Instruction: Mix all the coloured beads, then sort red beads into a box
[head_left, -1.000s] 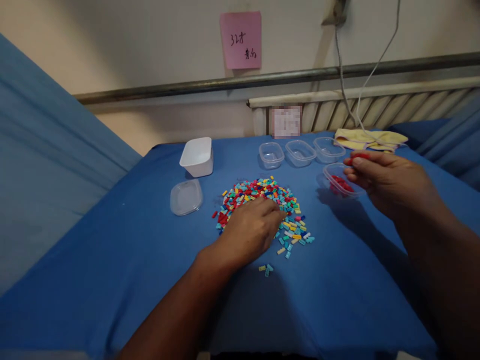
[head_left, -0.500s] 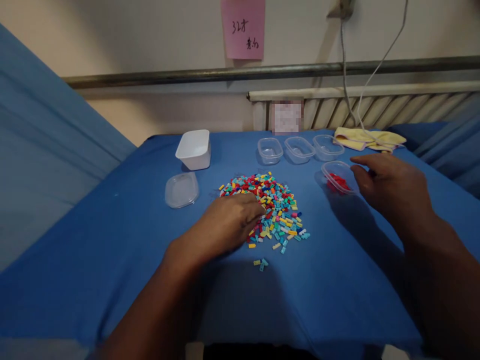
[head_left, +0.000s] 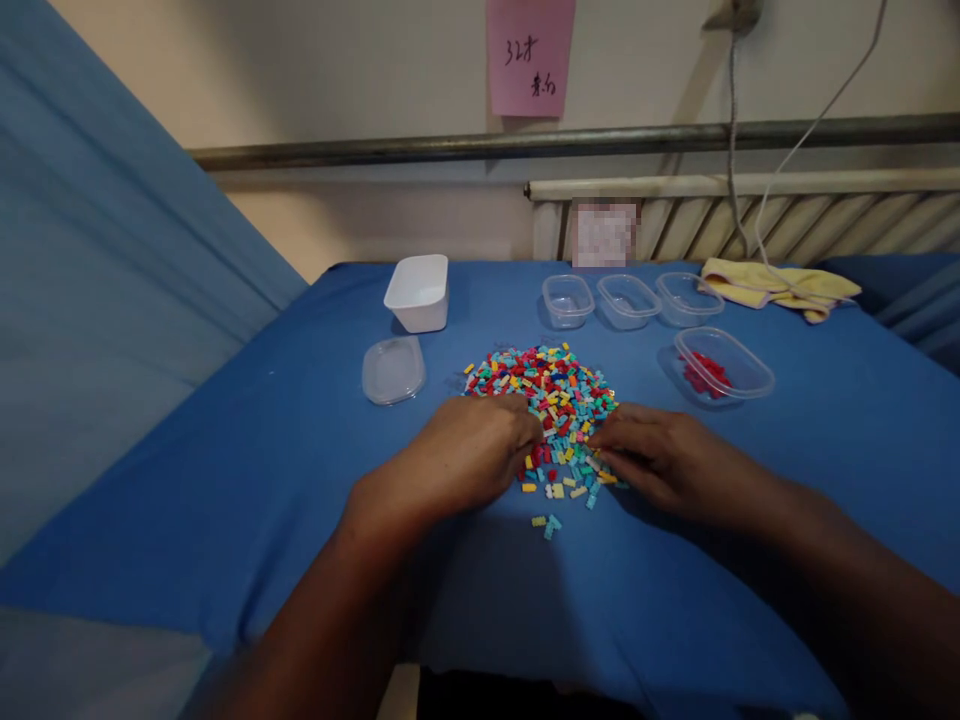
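A heap of small toy building bricks (head_left: pixel 555 385) in red, yellow, blue, green and white lies on the blue cloth. My left hand (head_left: pixel 484 445) rests over the heap's left side, fingers curled down among the bricks; whatever they grip is hidden. From the right, my right hand (head_left: pixel 667 455) reaches the heap's edge with thumb and fingers drawn together; beside the fingertips are pink and yellow bricks, and I cannot make out what is pinched. Behind that hand, a clear plastic container (head_left: pixel 739 370) holds red bricks.
Several clear plastic tubs, including one (head_left: pixel 568 302) behind the heap, stand in a row. A yellow cloth (head_left: pixel 780 285) lies at back right. At left are a white tub (head_left: pixel 420 290) and a clear lid (head_left: pixel 394 370). A few loose bricks (head_left: pixel 547 525) sit nearer me.
My right hand has left the container of red bricks and come down to the right edge of the heap. My left hand stays at the heap. The view has shifted slightly left.
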